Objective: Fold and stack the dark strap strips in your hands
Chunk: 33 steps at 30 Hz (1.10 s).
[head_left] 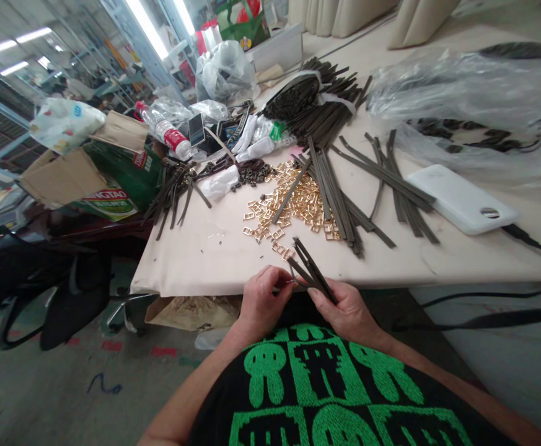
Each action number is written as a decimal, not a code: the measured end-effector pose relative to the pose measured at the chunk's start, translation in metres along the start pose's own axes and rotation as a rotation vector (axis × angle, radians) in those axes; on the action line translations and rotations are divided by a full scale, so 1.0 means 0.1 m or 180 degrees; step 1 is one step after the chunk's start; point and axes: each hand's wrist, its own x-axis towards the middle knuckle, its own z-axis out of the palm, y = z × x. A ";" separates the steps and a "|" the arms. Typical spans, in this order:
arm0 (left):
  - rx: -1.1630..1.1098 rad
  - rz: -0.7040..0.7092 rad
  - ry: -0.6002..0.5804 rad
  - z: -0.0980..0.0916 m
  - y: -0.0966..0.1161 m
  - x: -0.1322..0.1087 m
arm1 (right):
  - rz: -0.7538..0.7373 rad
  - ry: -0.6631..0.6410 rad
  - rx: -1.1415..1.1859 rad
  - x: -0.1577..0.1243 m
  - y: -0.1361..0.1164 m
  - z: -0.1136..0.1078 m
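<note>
My right hand is wrapped round several dark olive straps, whose ends stick up past the table's front edge. Close beside it, my left hand has thumb and fingertips pinched together at a strap end; a small thing between them is too hidden to make out. Just beyond both hands spreads a pile of gold metal buckles, a few of them trailing toward me. Loose olive straps lie across the pile's right side. Small dark loops are heaped at its far left.
A white power bank with a black cable lies at the right. Behind are a tied strap bundle and clear plastic bags. A bottle, a phone and a green carton stand left. More straps hang over the left edge.
</note>
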 end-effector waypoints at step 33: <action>-0.1357 -0.0199 0.0213 -0.13 0.07 0.02 | 0.1305 -0.0694 0.1293 0.00 0.05 -0.04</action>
